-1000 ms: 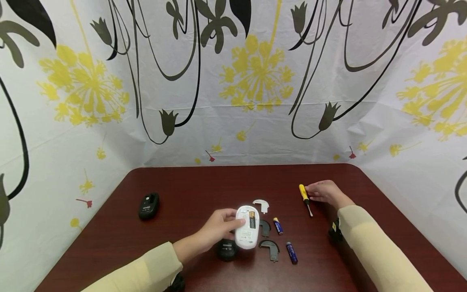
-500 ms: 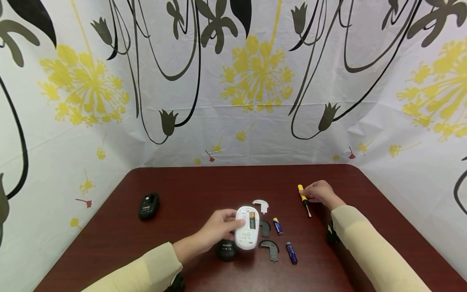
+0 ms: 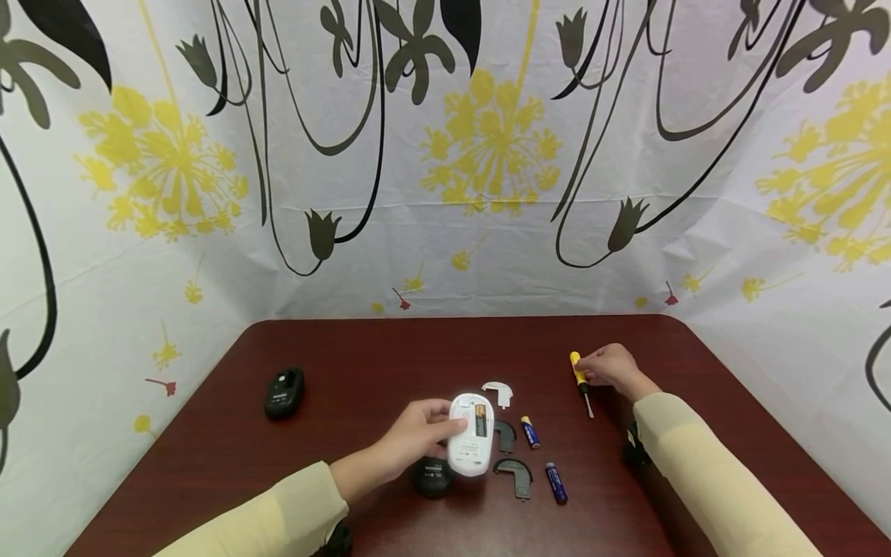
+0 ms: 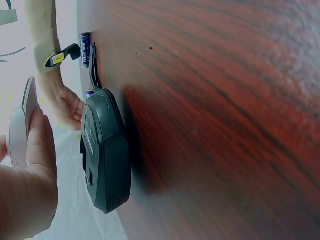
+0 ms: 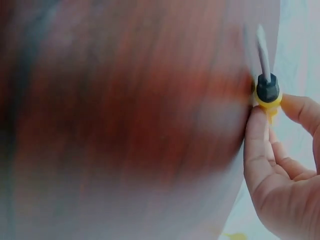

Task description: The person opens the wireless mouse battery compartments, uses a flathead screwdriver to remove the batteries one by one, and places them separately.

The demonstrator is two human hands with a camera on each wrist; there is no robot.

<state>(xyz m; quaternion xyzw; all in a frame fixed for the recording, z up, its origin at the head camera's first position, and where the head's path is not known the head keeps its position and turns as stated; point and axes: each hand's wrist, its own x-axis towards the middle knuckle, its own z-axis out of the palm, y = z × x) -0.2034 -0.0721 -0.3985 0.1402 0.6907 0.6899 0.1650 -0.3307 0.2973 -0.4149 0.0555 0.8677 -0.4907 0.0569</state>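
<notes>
My left hand (image 3: 411, 437) grips a white computer mouse (image 3: 471, 452) by its left side, thumb on the underside, which faces up. A battery (image 3: 481, 420) shows in the mouse's open compartment. Below that hand a black mouse (image 3: 433, 477) lies on the table; the left wrist view shows this black mouse (image 4: 107, 150) close up. At the far right my right hand (image 3: 611, 367) pinches the yellow handle of a screwdriver (image 3: 580, 374). In the right wrist view, thumb and fingers are on either side of the screwdriver (image 5: 268, 95), its metal tip pointing away from the palm.
A white battery cover (image 3: 503, 393) and two grey covers (image 3: 506, 437) lie right of the white mouse. Two blue batteries, one nearer (image 3: 556, 483) and one farther (image 3: 530, 432), lie beside them. Another black mouse (image 3: 284, 393) sits on the left of the brown table (image 3: 362, 348).
My right hand has moved left from beside the screwdriver and taken hold of its handle. The screwdriver has shifted slightly. My left hand and the white mouse have stayed in place.
</notes>
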